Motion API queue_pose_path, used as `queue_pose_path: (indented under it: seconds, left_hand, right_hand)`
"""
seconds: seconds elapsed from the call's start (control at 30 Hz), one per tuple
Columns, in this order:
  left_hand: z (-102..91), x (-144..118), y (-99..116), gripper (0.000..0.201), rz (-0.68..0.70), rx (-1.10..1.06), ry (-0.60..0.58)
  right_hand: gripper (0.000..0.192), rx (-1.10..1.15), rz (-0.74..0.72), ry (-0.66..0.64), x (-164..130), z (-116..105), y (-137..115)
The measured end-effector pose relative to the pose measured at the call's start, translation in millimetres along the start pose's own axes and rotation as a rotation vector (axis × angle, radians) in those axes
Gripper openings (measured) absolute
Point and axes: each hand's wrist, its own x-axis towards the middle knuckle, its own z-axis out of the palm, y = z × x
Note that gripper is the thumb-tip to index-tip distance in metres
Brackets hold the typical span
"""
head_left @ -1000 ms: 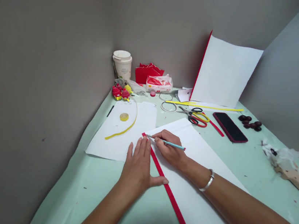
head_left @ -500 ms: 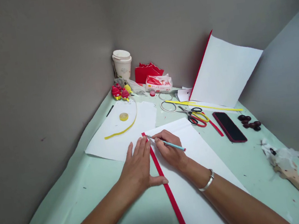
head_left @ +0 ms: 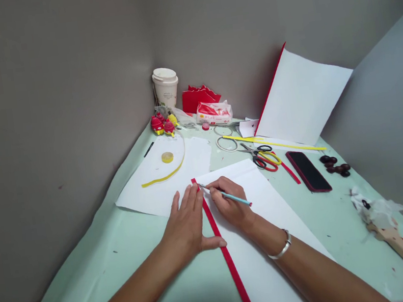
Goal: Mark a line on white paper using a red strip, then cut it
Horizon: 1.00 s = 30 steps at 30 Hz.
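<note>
My left hand point(head_left: 187, 224) lies flat, fingers spread, on the table, pressing against the left side of a long red strip point(head_left: 231, 266) that runs along the edge of a white sheet point(head_left: 270, 251). My right hand point(head_left: 230, 201) grips a thin light-blue pencil point(head_left: 235, 198). Its tip touches the sheet right beside the strip's far end. A silver bangle point(head_left: 281, 247) sits on my right wrist.
Scissors point(head_left: 261, 155), a dark phone point(head_left: 308, 170), yellow strips point(head_left: 275, 144), wire rings point(head_left: 226, 143) and dark beads point(head_left: 335, 163) lie beyond. A second white sheet point(head_left: 163, 176) holds a tape roll point(head_left: 167, 157). A cup point(head_left: 165, 86), red trinkets point(head_left: 163, 125) and leaning card point(head_left: 301, 95) fill the corner. A wooden tool point(head_left: 399, 244) lies right.
Almost nothing differs. My right hand with the pencil has shifted very slightly toward me along the red strip; my left hand stays pressed in place.
</note>
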Motion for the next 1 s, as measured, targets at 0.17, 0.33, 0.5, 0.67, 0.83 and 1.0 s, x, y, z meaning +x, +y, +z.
queue_pose_path:
  seconds: [0.17, 0.33, 0.5, 0.67, 0.83, 1.0]
  left_hand:
    - [-3.8, 0, 2, 0.127, -0.024, 0.006, -0.036]
    - [-2.3, 0, 2, 0.126, -0.018, -0.02, -0.014]
    - [10.1, 0, -4, 0.128, 0.021, -0.047, 0.083]
    - [9.2, 1, -4, 0.129, 0.017, -0.034, 0.061]
    - [2.7, 0, -1, 0.123, 0.013, -0.044, 0.034]
    - [-0.7, -1, 1, 0.12, -0.003, -0.035, 0.004]
  right_hand:
    - [0.022, -0.01, -0.004, 0.003, -1, 0, -1]
    - [0.022, -0.015, -0.009, -0.002, -2, -1, -1]
    - [0.022, -0.017, -0.011, -0.004, -2, -1, -1]
    - [0.022, -0.023, -0.007, 0.002, -2, -2, -1]
    - [0.022, -0.028, -0.01, -0.005, -3, -3, -1]
    - [0.022, -0.032, -0.015, -0.001, -4, -3, -3]
